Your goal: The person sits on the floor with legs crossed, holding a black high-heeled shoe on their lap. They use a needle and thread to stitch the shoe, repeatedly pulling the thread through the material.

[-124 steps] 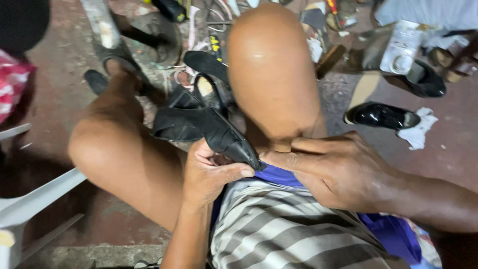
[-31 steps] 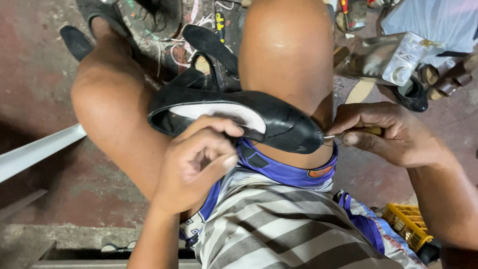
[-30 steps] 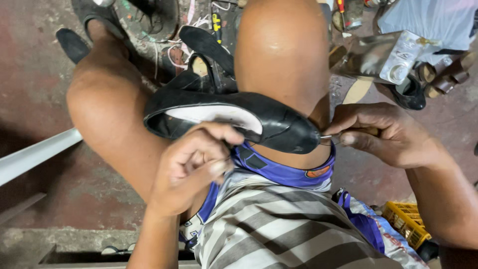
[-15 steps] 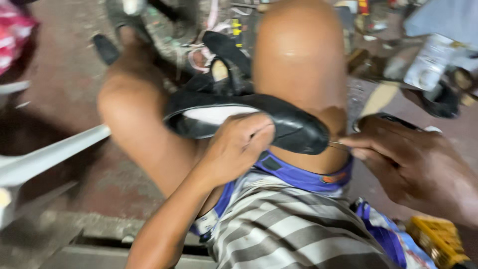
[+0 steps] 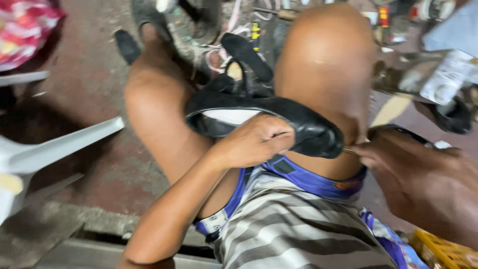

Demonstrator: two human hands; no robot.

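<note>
- your left hand is curling closed around the near side edge of the black shoe, fingers wrapping onto its rim, gripping it.
- the black shoe is lying across your lap, resting against your right thigh, opening facing up with the pale insole showing, toe pointing to your right.
- your right hand is sitting just beside the shoe's toe, fingers pinching together on a thin metal tool; only a short tip is showing, so you can't tell what kind of tool it is.
- the tool tip is touching or almost touching the toe end of the shoe; blur is making it too hard to say which.
- a second dark shoe is lying on the floor between your knees, just behind the held one.
- your left foot is wearing a dark sandal near the top edge of the floor.
- a white plastic chair leg is sticking in from the left edge.
- a yellow crate is sitting at the bottom right corner.
- a red patterned cloth is lying at the top left corner.
- another black shoe is lying on the floor at the right edge, near a white packet.
</note>
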